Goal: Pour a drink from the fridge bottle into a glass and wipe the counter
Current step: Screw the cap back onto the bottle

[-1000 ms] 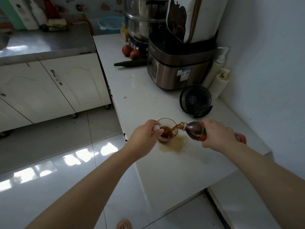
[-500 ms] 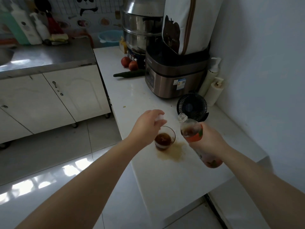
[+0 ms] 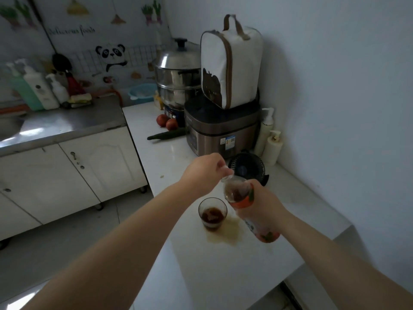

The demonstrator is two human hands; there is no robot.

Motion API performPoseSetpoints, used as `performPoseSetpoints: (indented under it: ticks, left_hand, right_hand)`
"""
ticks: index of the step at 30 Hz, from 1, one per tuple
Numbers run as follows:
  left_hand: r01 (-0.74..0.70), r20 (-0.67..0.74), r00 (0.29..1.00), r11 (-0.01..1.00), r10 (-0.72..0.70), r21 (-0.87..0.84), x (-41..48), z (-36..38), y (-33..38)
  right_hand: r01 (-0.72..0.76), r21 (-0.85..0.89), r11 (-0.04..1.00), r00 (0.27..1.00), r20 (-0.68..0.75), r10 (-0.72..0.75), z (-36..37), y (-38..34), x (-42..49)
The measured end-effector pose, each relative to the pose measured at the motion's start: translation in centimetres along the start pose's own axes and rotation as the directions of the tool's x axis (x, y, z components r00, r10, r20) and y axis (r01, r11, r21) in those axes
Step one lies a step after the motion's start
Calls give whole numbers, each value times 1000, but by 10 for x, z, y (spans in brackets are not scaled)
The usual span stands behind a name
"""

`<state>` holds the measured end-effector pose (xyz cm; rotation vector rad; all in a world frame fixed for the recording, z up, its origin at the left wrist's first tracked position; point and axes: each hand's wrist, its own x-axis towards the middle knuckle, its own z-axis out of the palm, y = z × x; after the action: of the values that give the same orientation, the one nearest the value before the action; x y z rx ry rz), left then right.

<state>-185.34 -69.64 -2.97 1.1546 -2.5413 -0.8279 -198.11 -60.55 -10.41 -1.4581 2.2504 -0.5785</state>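
The bottle (image 3: 240,198) has swung upright beside the glass (image 3: 212,213). Right hand (image 3: 263,203) grips it closed; left hand (image 3: 205,173) pinches the cap (image 3: 226,170) above. Seat squarely, then twist; the spill (image 3: 225,234) awaits.
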Motion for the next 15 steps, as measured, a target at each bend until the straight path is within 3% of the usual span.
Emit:
performPoseSetpoints:
  ticks: [11, 15]
  left_hand:
    - [-184, -82, 981, 975, 175, -127, -10, -25, 20]
    - [-227, -21, 973, 949, 228, -220, -13, -34, 28]
  right_hand:
    - [56, 132, 990, 998, -30, -52, -34, -9, -16]
    - [89, 230, 969, 995, 28, -98, -45, -13, -23]
